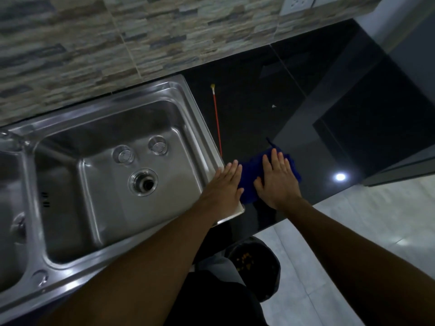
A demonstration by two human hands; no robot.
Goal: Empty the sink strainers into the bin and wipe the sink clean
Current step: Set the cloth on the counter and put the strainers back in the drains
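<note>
Blue cloth [250, 175] beside the sink [174, 191] — left hand [226, 184] and right hand [275, 181] flat on it, fingers straight.

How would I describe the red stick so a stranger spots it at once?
Find the steel sink. On the black counter just right of its rim lies the red stick, running toward the tiled wall. It is the only thin, straight, yellow-tipped thing there.

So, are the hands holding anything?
Nothing is gripped. The right hand lies flat on the blue cloth; the left hand lies flat at its edge.
</note>
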